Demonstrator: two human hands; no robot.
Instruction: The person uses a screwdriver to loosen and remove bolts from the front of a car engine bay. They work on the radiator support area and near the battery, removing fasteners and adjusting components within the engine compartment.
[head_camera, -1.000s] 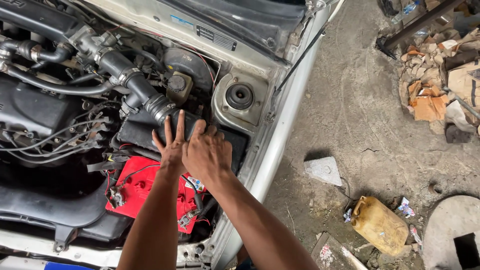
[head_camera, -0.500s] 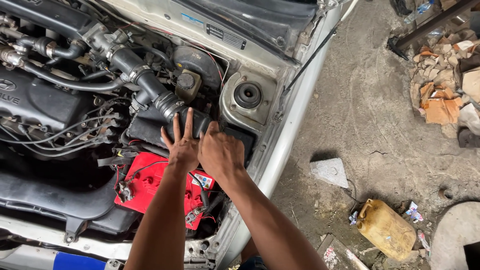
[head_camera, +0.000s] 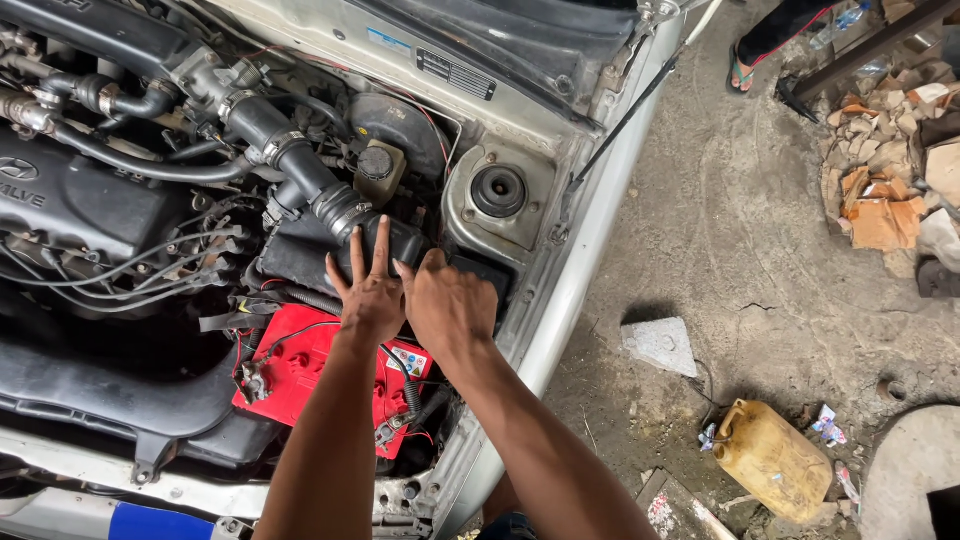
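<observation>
Hands side by side on black air-filter box (head_camera: 300, 255) near the engine bay's fender edge. Left hand (head_camera: 368, 290) flat, fingers spread, gripping nothing; right hand (head_camera: 450, 305) curled over the box's far edge, grasp unclear. Ribbed intake hose (head_camera: 300, 170) crowds above, red battery (head_camera: 310, 365) just below, strut tower (head_camera: 498, 192) beside. Box is dusty, matte black.

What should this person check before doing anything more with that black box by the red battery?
1. Left hand flat on the black air filter box: ok.
2. Right hand on the box's far corner: ok.
3. Ribbed intake hose joined to the box: cannot tell.
4. Red battery cables clear of both forearms: not ok, forearms pass right over them.
5. Hood prop rod holding: ok.
</observation>
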